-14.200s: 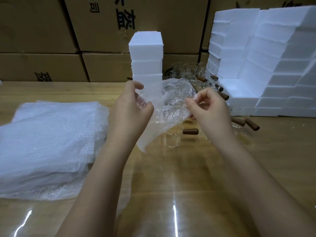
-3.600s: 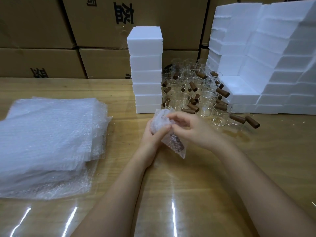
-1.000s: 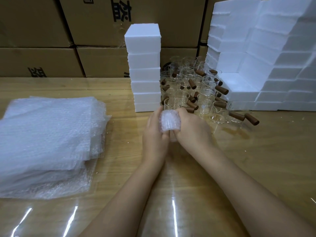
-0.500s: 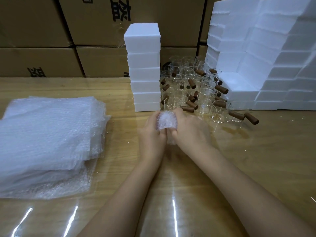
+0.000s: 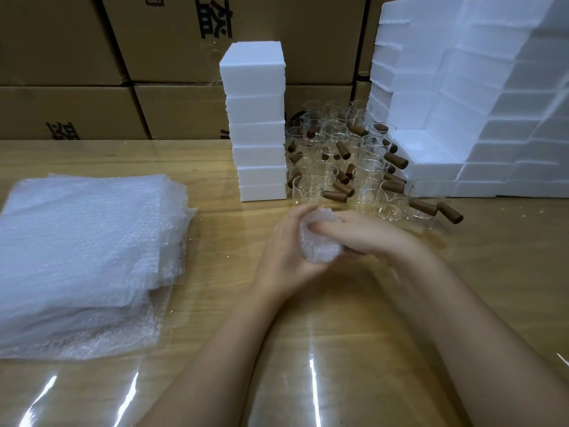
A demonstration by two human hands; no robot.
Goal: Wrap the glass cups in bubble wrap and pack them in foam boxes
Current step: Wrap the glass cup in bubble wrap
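1. Half a second on, both hands have turned the wrapped cup (image 5: 320,246) over, and the right hand (image 5: 366,235) now lies across its top.
2. Left hand (image 5: 281,254) cups it from the left and below, curled round it; the right fingers (image 5: 323,225) press into the wrap, gripping it.
3. Wrapped cup sits between the palms, low over the table (image 5: 221,238), near the bare cups (image 5: 338,161); contact with the table cannot be told.
4. Wrap sheets (image 5: 83,251) lie stacked at left; foam boxes (image 5: 255,124) stand behind the hands and at right, before cartons (image 5: 77,41).
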